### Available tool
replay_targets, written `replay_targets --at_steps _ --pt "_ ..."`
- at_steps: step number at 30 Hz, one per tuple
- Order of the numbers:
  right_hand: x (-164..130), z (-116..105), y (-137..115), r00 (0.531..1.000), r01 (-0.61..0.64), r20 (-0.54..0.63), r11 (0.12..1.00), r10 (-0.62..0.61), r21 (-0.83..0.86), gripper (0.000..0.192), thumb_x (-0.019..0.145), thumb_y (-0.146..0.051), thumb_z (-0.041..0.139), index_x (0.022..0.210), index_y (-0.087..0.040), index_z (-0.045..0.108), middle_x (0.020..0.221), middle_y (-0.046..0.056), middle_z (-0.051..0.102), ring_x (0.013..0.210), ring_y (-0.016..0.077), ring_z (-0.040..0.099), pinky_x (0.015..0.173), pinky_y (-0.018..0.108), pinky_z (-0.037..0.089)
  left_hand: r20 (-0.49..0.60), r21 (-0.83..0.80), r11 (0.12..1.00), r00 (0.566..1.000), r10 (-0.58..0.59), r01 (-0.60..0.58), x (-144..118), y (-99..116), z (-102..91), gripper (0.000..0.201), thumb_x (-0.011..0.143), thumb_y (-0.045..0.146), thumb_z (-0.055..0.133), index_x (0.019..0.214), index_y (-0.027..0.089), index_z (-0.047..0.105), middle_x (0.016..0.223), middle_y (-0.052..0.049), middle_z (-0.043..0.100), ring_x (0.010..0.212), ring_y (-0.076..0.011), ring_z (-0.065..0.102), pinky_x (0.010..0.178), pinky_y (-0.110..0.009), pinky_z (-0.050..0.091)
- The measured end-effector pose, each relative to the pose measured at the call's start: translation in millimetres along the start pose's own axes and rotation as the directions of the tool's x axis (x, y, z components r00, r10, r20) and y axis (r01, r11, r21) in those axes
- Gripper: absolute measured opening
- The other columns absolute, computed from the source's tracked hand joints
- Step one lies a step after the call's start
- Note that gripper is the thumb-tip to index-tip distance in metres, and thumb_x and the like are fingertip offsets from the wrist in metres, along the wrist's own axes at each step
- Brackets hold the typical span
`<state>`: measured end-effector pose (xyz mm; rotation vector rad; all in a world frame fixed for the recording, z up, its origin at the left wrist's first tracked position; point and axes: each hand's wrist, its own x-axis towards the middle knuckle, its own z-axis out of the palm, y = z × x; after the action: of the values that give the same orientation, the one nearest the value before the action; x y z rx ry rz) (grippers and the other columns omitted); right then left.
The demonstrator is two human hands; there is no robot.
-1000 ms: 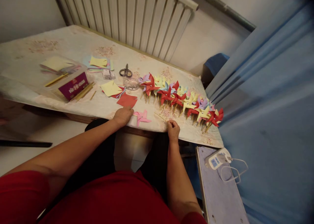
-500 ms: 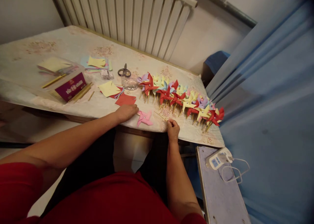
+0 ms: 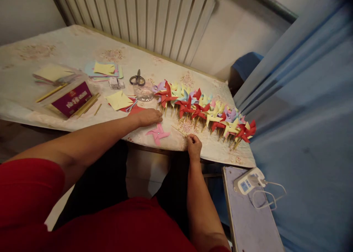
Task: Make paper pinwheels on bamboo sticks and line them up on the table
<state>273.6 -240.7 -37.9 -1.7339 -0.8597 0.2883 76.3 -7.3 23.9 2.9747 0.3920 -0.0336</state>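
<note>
L hand [image 3: 149, 116] above pink pinwheel [image 3: 157, 133], R hand [image 3: 194, 146] pinching stick [image 3: 179, 130]

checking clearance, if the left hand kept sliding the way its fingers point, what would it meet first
Most likely the near end of the row of paper pinwheels: the left hand points right along the table, fingertips almost at the red pinwheel and its stick. Depth is uncertain.

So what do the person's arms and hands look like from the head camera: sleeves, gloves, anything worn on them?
Both arms are bare from the short red sleeves of a red top down to the hands. The left hand and right hand wear no gloves. No watch, bracelet or ring shows on either wrist or on the fingers, though the hands are small in the picture.
</note>
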Motion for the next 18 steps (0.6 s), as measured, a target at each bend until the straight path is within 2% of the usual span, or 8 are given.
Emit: replay_targets --at_steps 5,10,13,16,18 --pt "1 2 1 0.998 0.017 0.053 1.0 -0.016 -0.023 0.019 0.076 -0.035 0.053 0.071 -0.02 0.064 0.072 0.0 0.064 0.075 0.0182 0.058 0.08 0.031 0.047 0.017 -0.028 1.0 1.0 0.007 -0.007 9 -3 12.6 0.015 0.084 0.008 0.048 0.084 0.015 0.061 0.099 -0.009 0.066 0.094 -0.02 0.056 0.085 -0.034 0.042" --pt "1 1 2 0.992 0.073 0.105 0.994 -0.064 -0.083 0.019 0.078 -0.032 0.051 0.074 -0.02 0.066 0.075 0.002 0.066 0.076 0.0189 0.059 0.079 0.031 0.046 -0.015 -0.088 0.99 0.994 -0.109 0.107 8 1 16.1 0.017 0.084 0.005 0.046 0.088 0.014 0.061 0.099 -0.008 0.067 0.09 -0.017 0.057 0.08 -0.028 0.043" --pt "1 2 5 0.989 0.104 0.115 0.989 -0.091 -0.11 0.02 0.079 -0.032 0.05 0.075 -0.02 0.066 0.077 0.003 0.066 0.077 0.0191 0.059 0.078 0.031 0.046 -0.077 -0.112 0.98 0.982 -0.172 0.163 -2 3 13.0 0.026 0.085 0.003 0.042 0.099 0.011 0.062 0.107 -0.009 0.066 0.097 -0.0171 0.057 0.085 -0.028 0.043" --pt "1 3 8 0.984 0.138 0.134 0.979 -0.118 -0.149 0.02 0.079 -0.031 0.05 0.075 -0.02 0.066 0.077 0.003 0.066 0.077 0.0192 0.059 0.078 0.031 0.046 -0.167 -0.159 0.959 0.952 -0.258 0.232 -19 7 7.3 0.027 0.089 0.011 0.043 0.106 0.013 0.063 0.111 -0.008 0.064 0.101 -0.019 0.059 0.091 -0.03 0.044" --pt "0 4 9 0.98 0.154 0.153 0.975 -0.129 -0.161 0.019 0.079 -0.029 0.05 0.074 -0.021 0.066 0.076 0.002 0.066 0.077 0.0193 0.059 0.077 0.031 0.045 -0.207 -0.195 0.962 0.951 -0.231 0.191 -32 12 4.6 0.022 0.092 0.021 0.047 0.105 0.015 0.064 0.109 -0.009 0.064 0.104 -0.021 0.058 0.094 -0.033 0.044"
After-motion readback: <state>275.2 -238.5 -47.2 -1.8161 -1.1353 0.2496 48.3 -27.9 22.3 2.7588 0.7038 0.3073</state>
